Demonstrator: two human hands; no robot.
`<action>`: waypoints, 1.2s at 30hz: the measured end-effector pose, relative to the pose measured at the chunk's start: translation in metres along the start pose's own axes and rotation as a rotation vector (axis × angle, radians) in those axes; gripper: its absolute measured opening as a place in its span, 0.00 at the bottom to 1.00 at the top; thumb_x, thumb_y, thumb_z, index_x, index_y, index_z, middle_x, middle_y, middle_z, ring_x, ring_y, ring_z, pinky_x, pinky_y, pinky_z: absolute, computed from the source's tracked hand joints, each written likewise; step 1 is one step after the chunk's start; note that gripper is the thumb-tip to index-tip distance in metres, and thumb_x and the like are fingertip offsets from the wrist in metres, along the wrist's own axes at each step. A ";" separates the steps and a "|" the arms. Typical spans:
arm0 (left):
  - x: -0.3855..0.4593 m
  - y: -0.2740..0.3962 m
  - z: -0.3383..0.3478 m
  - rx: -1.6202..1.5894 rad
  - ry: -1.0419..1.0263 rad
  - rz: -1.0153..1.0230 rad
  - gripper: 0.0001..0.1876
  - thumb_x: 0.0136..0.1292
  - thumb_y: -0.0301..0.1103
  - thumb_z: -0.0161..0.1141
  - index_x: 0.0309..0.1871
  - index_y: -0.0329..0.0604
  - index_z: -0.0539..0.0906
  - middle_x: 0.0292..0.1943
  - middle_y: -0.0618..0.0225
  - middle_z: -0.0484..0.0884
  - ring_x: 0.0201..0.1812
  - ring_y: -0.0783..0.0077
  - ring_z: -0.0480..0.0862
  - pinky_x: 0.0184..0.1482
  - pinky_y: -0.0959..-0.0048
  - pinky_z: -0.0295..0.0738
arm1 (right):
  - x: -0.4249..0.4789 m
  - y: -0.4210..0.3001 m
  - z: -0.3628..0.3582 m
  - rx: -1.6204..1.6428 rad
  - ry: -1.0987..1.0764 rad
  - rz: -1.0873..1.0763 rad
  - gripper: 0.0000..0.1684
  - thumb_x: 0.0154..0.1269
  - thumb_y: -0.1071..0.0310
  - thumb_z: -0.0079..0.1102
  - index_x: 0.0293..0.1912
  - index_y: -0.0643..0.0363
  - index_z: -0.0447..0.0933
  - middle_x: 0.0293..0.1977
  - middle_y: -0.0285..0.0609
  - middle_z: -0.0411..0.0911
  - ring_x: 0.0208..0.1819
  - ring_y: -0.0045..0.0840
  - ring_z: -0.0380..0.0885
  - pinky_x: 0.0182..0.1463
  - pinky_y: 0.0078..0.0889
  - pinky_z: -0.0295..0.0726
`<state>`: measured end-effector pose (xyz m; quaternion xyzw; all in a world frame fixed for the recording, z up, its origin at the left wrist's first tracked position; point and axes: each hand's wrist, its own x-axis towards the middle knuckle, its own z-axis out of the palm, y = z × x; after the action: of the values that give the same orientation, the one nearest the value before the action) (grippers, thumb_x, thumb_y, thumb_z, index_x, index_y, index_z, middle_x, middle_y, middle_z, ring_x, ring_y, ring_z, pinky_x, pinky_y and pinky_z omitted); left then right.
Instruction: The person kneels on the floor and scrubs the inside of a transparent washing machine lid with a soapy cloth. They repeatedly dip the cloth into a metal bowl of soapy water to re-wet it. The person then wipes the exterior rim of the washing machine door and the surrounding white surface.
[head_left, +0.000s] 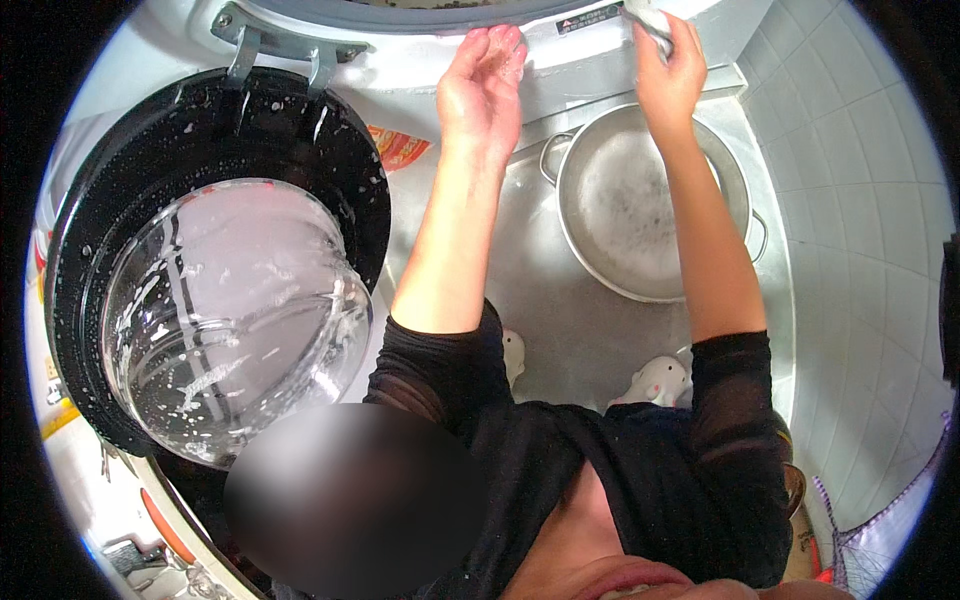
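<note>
My left hand (484, 94) is wet and turned palm up at the lower rim of a front-loading washing machine (592, 56). The hand holds nothing, its thumb apart from the curled fingers. My right hand (671, 79) grips a whitish cloth (651, 24) against the machine's front, beside a dark warning label (589, 19). Swung out to the left is the door, with a black frame (300, 142) and a bulging clear glass bowl (240, 315). Whitish suds streak the glass and drops dot the frame.
Below my right forearm a two-handled metal basin (619, 202) stands on the grey floor (555, 322). White animal-faced slippers (660, 379) show by my body. A tiled wall (832, 210) rises on the right. Behind the door lies a red and yellow package (397, 148).
</note>
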<state>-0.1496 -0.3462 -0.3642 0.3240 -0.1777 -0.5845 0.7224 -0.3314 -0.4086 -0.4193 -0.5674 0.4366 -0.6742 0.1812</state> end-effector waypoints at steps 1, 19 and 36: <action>0.001 0.001 -0.002 -0.009 -0.003 -0.010 0.26 0.68 0.27 0.54 0.67 0.28 0.62 0.60 0.50 0.73 0.58 0.57 0.77 0.64 0.59 0.70 | 0.002 -0.002 0.004 -0.067 -0.011 -0.035 0.15 0.62 0.71 0.60 0.49 0.62 0.79 0.45 0.43 0.78 0.46 0.31 0.75 0.50 0.31 0.72; -0.008 0.005 -0.011 0.267 -0.075 0.022 0.23 0.63 0.25 0.55 0.62 0.33 0.71 0.62 0.57 0.74 0.64 0.60 0.71 0.66 0.62 0.64 | -0.039 -0.049 0.069 -0.409 -0.037 -0.137 0.15 0.67 0.73 0.46 0.49 0.70 0.76 0.48 0.54 0.76 0.50 0.48 0.71 0.56 0.49 0.69; -0.009 -0.016 -0.023 0.852 0.172 0.446 0.25 0.64 0.19 0.50 0.66 0.40 0.74 0.53 0.66 0.76 0.54 0.73 0.73 0.62 0.75 0.64 | 0.001 0.005 0.016 -0.665 -0.358 -0.619 0.35 0.50 0.78 0.55 0.58 0.37 0.78 0.47 0.34 0.78 0.47 0.34 0.75 0.51 0.40 0.72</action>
<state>-0.1491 -0.3332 -0.3905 0.5918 -0.4058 -0.2621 0.6452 -0.3178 -0.4178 -0.4230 -0.8046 0.4011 -0.4125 -0.1466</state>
